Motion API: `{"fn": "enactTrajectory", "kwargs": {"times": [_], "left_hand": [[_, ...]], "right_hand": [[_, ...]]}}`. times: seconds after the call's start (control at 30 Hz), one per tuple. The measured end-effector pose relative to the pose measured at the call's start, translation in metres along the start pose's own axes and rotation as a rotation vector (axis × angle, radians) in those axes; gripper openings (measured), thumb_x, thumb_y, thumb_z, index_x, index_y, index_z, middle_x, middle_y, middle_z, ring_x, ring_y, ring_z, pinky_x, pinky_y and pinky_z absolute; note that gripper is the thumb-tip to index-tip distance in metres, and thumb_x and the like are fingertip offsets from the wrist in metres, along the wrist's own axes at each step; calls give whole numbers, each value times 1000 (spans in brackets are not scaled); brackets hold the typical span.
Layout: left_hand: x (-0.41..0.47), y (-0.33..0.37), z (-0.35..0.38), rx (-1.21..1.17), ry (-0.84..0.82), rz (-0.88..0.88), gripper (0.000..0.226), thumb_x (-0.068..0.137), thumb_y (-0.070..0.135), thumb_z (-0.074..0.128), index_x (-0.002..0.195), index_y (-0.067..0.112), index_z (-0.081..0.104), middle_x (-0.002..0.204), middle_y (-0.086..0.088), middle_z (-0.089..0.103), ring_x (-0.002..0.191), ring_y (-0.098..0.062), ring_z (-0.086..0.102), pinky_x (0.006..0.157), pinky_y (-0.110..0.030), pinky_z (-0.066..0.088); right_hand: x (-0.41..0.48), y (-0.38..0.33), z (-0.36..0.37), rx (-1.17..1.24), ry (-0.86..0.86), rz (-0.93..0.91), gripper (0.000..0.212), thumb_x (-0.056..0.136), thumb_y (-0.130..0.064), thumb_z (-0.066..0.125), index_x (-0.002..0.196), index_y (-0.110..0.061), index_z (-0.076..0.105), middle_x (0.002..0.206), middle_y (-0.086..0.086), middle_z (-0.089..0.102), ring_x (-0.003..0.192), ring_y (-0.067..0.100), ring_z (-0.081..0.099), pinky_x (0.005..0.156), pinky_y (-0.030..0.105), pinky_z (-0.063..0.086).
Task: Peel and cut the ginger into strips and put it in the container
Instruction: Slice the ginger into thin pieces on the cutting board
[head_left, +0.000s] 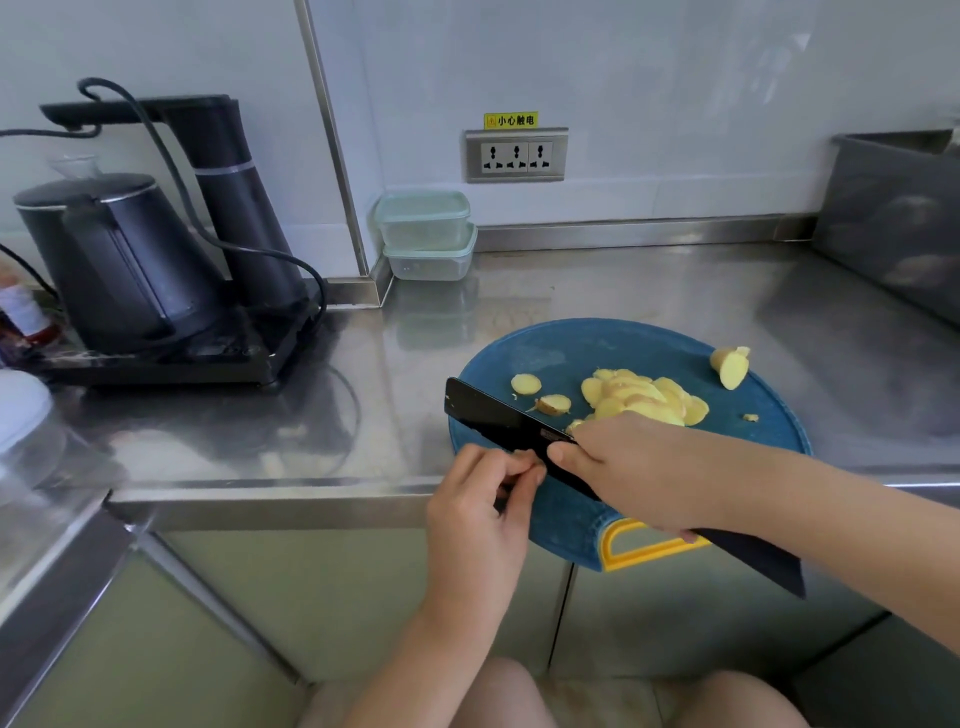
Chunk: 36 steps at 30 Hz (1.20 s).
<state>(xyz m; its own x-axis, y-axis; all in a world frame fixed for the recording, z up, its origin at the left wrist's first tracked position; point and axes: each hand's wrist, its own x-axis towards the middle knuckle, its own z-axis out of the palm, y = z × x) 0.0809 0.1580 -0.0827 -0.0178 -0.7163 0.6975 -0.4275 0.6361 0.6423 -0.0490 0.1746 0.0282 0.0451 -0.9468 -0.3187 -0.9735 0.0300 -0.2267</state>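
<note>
Seemingly between slicing and stripping: the right hand (639, 467) grips the black knife (498, 415) over the blue cutting board (545, 353), where the ginger slices (644, 397) lie heaped. The left hand (483, 499) has its fingertips pinched at the blade's edge; whether they hold a scrap, I cannot tell. Next, I judge: steady the slices and cut strips
</note>
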Motion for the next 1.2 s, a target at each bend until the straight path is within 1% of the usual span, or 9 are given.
{"fn": "enactTrajectory", "kwargs": {"times": [0.07, 0.17, 0.33, 0.5, 0.53, 0.67, 1.0, 1.13, 1.2], "left_hand": [[1, 2, 0, -5, -6, -15, 5, 76, 13, 72, 74, 10, 68, 74, 8, 60, 65, 5, 50, 63, -3, 39], [2, 2, 0, -29, -9, -34, 5, 76, 11, 73, 76, 11, 69, 73, 11, 57, 62, 5, 49, 61, -2, 38], [0, 0, -2, -48, -16, -35, 9, 78, 7, 75, 79, 12, 67, 77, 10, 59, 64, 4, 53, 62, -4, 40], [-1, 4, -2, -15, 6, -17, 13, 76, 5, 77, 77, 11, 66, 78, 11, 59, 69, 3, 54, 65, -5, 41], [-1, 5, -2, -11, 3, -13, 13, 76, 4, 76, 78, 11, 66, 78, 10, 60, 70, 2, 55, 66, -5, 42], [-1, 4, -6, 5, -32, 43, 12, 78, 1, 73, 80, 11, 67, 81, 8, 63, 75, 1, 56, 69, -6, 42], [-3, 5, -8, -4, -49, 35, 2, 83, 11, 67, 82, 13, 68, 85, 9, 64, 79, 1, 57, 70, -7, 43], [-4, 5, -7, -16, -52, 36, 8, 88, 22, 65, 85, 15, 67, 86, 9, 62, 79, 0, 58, 69, -6, 43], [-3, 5, -6, -27, -53, 28, 7, 88, 22, 65, 86, 16, 67, 85, 11, 60, 78, 0, 58, 69, -6, 42]], "right_hand": [[14, -6, 2, 68, -1, -16, 43, 104, -39, 24, 76, -16, 46, 78, 9, 56, 69, 25, 60, 63, 34, 49], [22, -11, -2, 170, -17, 0, 44, 104, -39, 26, 92, -7, 55, 70, 10, 52, 52, 24, 55, 45, 28, 48], [22, -8, -2, 85, 10, 15, 38, 105, -33, 26, 72, -20, 41, 70, 6, 47, 57, 23, 54, 54, 32, 49], [7, 22, -9, 217, -33, 85, 12, 99, -27, 46, 98, -15, 45, 58, 9, 53, 30, 14, 46, 37, 24, 44], [3, 26, -10, 256, -36, 69, 7, 97, -21, 50, 99, -17, 45, 55, 8, 52, 30, 14, 45, 38, 24, 44], [-5, 35, -14, 443, -44, 68, 18, 92, -9, 56, 107, -12, 50, 45, 2, 40, 30, 15, 37, 37, 23, 39], [-25, 42, -26, 688, -118, 109, 8, 94, -10, 54, 102, -11, 50, 50, 2, 38, 35, 13, 31, 38, 22, 34], [-28, 35, -18, 574, -50, 37, 8, 97, -17, 52, 98, -10, 50, 47, 2, 39, 32, 14, 35, 38, 24, 37], [-28, 27, -11, 433, 26, 0, 23, 100, -30, 44, 90, -10, 49, 42, -1, 41, 28, 13, 39, 38, 24, 37]]}}
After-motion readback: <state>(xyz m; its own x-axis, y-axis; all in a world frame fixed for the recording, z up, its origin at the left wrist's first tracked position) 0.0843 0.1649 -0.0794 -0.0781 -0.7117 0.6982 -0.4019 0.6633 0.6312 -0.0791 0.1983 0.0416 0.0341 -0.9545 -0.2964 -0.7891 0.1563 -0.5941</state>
